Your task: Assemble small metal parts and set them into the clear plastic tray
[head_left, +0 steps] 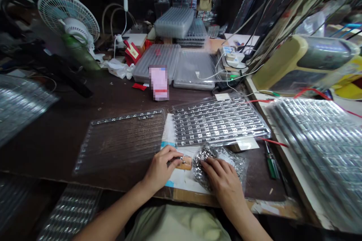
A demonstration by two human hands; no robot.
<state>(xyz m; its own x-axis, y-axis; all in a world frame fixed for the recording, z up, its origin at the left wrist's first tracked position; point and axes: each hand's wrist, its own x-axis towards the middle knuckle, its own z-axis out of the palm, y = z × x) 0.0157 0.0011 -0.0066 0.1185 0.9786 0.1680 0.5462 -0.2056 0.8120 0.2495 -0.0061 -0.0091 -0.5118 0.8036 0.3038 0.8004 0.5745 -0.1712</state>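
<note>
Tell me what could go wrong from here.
A slip of the right hand could knock the plastic tray of metal parts just beyond it and scatter the rows. The crumpled silver bag under that hand might slide. The small metal piece pinched in the left hand looks easy to drop.

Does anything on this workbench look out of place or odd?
Yes: the crumpled silvery wrap under the right hand looks messy, bunched up beside the clear tray, whose contents lie in neat, straight rows.

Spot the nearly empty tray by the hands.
The tray left of the left hand: parts only along its far edge, while the tray beside it is full.
</note>
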